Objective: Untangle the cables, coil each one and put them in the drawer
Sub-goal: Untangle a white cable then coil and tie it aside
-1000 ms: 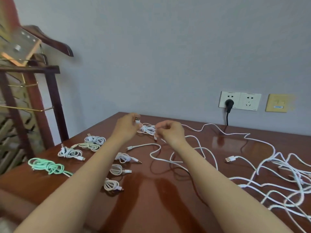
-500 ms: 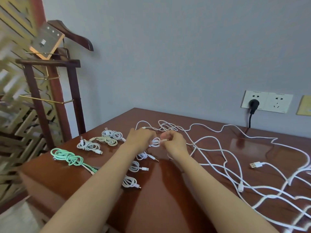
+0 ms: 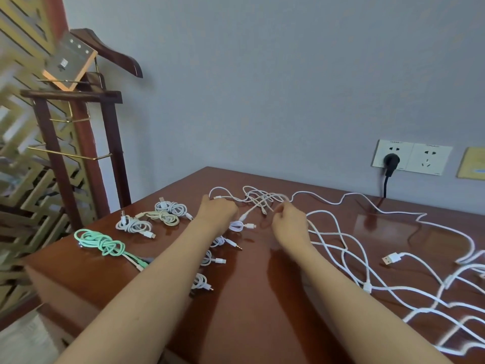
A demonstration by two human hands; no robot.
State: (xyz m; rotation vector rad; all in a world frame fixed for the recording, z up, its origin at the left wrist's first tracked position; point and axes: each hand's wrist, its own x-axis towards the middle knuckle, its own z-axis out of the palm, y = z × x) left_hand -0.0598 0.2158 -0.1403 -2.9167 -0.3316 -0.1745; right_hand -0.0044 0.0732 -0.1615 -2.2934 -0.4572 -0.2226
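White cords everywhere: the left hand (image 3: 219, 210) rests curled beside a small coiled cable (image 3: 237, 226), its grip too hidden to tell, while the right hand (image 3: 288, 219) pinches a thin strand of the loose tangle (image 3: 262, 199) just beyond its fingers. Best, I'd say, to draw one plug end free slowly, not yank, since these smooth, springy round cords loop over each other across the glossy wooden bench (image 3: 262, 311); no drawer shows.
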